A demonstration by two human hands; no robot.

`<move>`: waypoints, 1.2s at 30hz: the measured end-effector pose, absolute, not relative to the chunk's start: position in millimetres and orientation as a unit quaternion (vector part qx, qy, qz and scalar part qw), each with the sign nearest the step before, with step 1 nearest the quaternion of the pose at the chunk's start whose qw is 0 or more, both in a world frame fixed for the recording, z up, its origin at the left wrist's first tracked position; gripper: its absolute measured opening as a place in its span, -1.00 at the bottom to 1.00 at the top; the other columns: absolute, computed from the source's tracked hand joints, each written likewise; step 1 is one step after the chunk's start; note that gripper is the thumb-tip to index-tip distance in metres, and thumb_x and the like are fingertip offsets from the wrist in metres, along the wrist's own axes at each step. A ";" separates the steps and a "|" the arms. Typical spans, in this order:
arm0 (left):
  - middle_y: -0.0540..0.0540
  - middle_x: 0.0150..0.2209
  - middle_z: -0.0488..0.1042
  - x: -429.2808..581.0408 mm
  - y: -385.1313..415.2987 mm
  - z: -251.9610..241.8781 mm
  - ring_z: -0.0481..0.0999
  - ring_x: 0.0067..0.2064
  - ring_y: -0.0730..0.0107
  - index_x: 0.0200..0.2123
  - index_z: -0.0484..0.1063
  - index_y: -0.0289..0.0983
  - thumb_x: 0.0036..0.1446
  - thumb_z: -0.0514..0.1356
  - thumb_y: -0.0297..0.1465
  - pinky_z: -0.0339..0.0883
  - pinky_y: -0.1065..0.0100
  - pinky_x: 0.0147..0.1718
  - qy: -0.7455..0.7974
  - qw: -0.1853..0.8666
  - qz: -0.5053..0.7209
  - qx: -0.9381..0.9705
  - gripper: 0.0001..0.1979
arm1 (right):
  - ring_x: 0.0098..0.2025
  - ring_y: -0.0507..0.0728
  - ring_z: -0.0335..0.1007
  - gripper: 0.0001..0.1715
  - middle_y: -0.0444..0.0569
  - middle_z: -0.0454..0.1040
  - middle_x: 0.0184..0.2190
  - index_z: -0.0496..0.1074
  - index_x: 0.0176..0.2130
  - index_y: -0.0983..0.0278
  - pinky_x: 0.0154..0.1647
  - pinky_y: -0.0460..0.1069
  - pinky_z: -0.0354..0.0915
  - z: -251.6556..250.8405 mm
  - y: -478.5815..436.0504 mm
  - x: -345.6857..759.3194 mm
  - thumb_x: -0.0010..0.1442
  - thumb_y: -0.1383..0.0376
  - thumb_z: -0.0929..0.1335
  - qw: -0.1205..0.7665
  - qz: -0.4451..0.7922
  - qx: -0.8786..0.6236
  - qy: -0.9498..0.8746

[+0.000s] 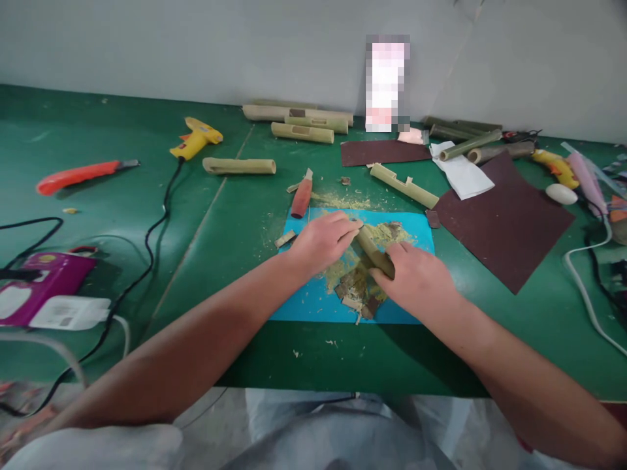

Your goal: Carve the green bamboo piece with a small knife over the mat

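Note:
A bamboo tube [373, 250] slants over a blue sheet [421, 238]. My right hand [421, 277] is wrapped round its near end. My left hand [327, 243] is closed at its far end, fingertips pinched against a small dark edge; what they pinch is mostly hidden. Under both hands lie yellowish sawdust [337, 269] and a heap of bamboo chips [360, 297]. Just beyond my left hand rests a short knife with a red-brown handle [302, 197]. Further right lies a notched bamboo tube [405, 187].
A yellow glue gun [196, 138] and an orange utility knife [81, 176] lie left, above a purple power strip [59, 281] with cables. Several bamboo tubes [304, 132] sit at the back. Brown sheets [509, 228] and a second yellow glue gun [556, 166] are right.

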State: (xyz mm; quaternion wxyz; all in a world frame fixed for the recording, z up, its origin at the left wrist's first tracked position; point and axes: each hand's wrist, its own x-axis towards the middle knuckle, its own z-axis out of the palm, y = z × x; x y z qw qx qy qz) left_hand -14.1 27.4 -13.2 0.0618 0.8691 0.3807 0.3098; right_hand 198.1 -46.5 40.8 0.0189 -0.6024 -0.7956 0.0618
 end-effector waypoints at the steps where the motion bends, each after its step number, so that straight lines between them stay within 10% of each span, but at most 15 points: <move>1: -0.15 -0.18 0.61 -13.6 26.5 -12.6 0.61 -0.14 0.28 0.00 0.58 -0.30 0.45 0.10 -0.35 0.48 0.30 -0.16 0.380 0.060 0.313 0.868 -0.72 | -0.31 0.16 0.43 -0.77 0.05 0.53 -0.32 0.47 -0.22 0.30 -0.43 0.01 -0.01 40.1 -46.7 198.6 0.29 0.17 0.36 0.021 0.061 -0.601 -0.797; 36: -0.14 -0.24 0.61 -9.9 19.4 -6.6 0.59 -0.19 0.31 -0.07 0.60 -0.28 0.44 0.09 -0.33 0.48 0.31 -0.19 0.386 0.088 0.322 0.860 -0.71 | -0.35 0.14 0.41 -0.72 0.07 0.53 -0.33 0.49 -0.24 0.31 -0.44 0.02 0.04 36.1 -48.0 196.1 0.37 0.20 0.28 0.018 0.073 -0.592 -0.803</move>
